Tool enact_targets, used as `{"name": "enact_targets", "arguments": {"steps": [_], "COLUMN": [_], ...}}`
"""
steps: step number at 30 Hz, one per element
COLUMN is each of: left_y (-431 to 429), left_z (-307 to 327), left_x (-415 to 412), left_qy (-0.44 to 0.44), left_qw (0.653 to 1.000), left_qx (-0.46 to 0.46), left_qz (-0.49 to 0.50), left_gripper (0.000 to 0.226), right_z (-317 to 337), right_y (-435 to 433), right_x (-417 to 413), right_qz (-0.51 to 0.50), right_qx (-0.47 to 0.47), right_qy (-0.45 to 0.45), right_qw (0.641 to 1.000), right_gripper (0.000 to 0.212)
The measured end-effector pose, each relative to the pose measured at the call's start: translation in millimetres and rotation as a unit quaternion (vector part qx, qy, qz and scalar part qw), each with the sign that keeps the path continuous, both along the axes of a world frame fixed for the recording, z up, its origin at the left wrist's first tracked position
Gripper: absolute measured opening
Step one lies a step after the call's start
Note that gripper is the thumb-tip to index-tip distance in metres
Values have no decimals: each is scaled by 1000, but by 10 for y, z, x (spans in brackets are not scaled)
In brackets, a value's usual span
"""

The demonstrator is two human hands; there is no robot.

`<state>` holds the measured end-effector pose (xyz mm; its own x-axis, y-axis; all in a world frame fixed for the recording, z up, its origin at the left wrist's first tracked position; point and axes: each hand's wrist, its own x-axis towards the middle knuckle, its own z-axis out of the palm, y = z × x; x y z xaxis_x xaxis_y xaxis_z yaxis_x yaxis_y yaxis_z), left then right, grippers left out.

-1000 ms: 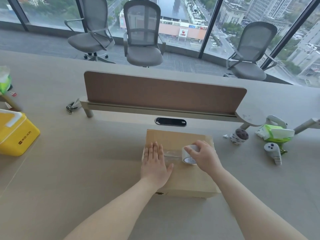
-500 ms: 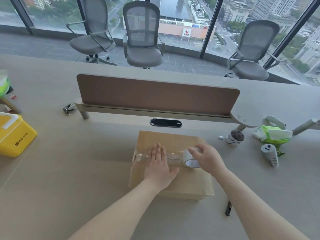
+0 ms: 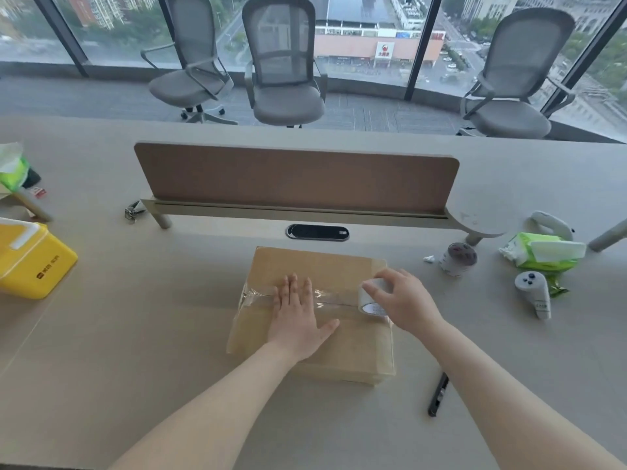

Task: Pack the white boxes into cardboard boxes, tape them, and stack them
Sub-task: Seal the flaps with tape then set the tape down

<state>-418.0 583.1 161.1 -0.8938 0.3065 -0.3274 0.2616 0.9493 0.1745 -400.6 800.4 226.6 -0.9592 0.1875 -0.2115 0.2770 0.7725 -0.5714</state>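
While the closed cardboard box [image 3: 339, 347] sits on the worktop [image 3: 135, 334] directly ahead of the person, sealing is under way. A clear tape strip [image 3: 336, 296] runs from the box's left edge across the lid.

- Left hand [image 3: 298, 317]: flat on the lid, fingers straight and together, pressing the strip down.
- Right hand [image 3: 403, 303]: fingers curled round the tape roll [image 3: 371, 298], which stands near the lid's right edge.
- No white boxes in view — presumably packed inside.
- Still to do, by my reading: carry the strip over the right edge, cut it, then stack. No stack is visible.

Against one second ago, the roll was close beside the left hand near mid-lid. It is now well to the right, and the strip is correspondingly longer. A black pen [image 3: 437, 395] now shows by the box's near right corner — it was out of frame then.
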Motion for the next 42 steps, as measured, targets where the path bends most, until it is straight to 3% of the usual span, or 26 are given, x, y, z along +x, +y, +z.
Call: {"name": "enact_targets", "arguments": {"steps": [5,7,9,11,14,16,19,22,24,27,30,42], "left_y": [258,262,252,265,300,360,575,794,829,825,873,930], "left_z": [-10,-71,-117,-130,-106,-46,52,76,41,-13,-28,-83], "left_x": [113,116,99,99,93,99,154,241,269,283,283,270], "left_qy": [6,13,12,6,1,-11,-31,-32,-24,-8,-8,-5], "left_qw": [1000,1000,1000,999,999,999,998,997,998,999,999,998], "left_qx": [10,-6,-19,-33,-40,-30,14,48,47,13,-30,-56], "left_qz": [-7,-7,-12,-15,-4,21,52,42,43,32,25,24], "left_gripper": [107,105,102,100,100,103,111,115,113,108,104,100], "right_z": [-28,-41,-42,-19,36,71,77,10,-51,-104,-128,-401], "right_y": [-15,-10,3,4,75,229,397,423,400,367,452,543], "right_x": [47,55,57,37,-32,-45,30,83,88,86,82,38], "right_qz": [17,36,71,86,84,45,31,21,29,42,34,7], "right_qx": [-32,57,223,288,245,133,-7,-68,-49,121,224,198], "right_qy": [32,56,67,46,8,-10,3,23,49,83,25,-66], "right_qw": [999,996,970,953,966,990,1000,997,997,988,974,978], "right_gripper": [32,34,34,35,43,46,26,30,36,38,34,34]}}
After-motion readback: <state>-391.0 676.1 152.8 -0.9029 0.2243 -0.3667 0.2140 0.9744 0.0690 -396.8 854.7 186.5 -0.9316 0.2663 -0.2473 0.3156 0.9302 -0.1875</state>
